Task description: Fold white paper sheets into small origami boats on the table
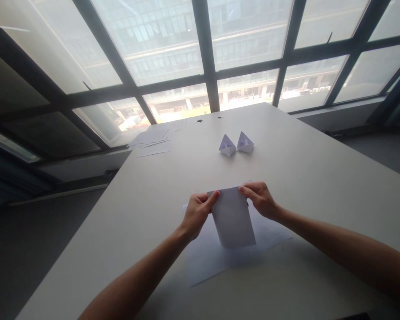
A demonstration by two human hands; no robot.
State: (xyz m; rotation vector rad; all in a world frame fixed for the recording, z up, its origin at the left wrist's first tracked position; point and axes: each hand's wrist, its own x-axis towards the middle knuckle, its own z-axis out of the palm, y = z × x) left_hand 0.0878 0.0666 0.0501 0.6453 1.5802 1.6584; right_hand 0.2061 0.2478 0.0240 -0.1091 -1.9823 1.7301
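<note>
Between my two hands hangs a folded sheet of white paper (234, 220), a tall rectangle with its upper edge toward the window. My left hand (199, 211) pinches its upper left corner, thumb on the front face. At the upper right corner my right hand (260, 198) grips it the same way, with its other fingers behind and partly hidden. Beneath the held piece, loose white sheets (203, 262) lie flat on the table. Farther off stand two folded paper boats, a left one (227, 146) and a right one (245, 143), side by side with their near corners almost touching.
The white table (120, 235) reaches toward a large dark-framed window (205, 40). More loose papers (155, 141) lie overlapping at its far left edge. A dark round hole (199, 121) is set in the tabletop near the far end.
</note>
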